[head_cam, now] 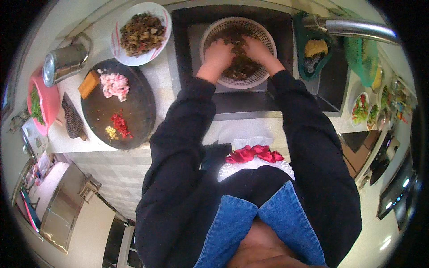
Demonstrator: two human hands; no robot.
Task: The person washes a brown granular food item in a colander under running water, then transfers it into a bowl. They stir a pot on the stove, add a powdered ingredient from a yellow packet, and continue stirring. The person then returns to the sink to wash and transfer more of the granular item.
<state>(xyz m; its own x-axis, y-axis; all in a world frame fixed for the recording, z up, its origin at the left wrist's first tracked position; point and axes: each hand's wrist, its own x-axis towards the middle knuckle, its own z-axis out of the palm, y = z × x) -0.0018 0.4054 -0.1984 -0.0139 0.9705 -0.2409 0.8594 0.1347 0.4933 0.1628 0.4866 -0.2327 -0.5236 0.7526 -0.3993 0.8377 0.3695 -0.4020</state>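
A round, light plastic colander (239, 83) sits in the dark sink (201, 100) before me, with dark brown-green food pieces (243, 68) inside. My left hand (219, 55) reaches in over its left side, my right hand (256, 50) over its right side. The fingertips of both are down among the dark pieces, so whether they grip anything is hidden. Left of the sink, a white oval plate with red stripes (117, 50) holds cooked-looking brown chopped food (142, 35).
On the left counter, a round dark cutting board (97, 115) bears chopped pale pink meat (114, 85), chopped red pepper (121, 125) and minced garlic (111, 133). Beyond are a metal mug (63, 63) and pink basket (55, 100). A faucet (362, 28) and green strainer (303, 68) stand right.
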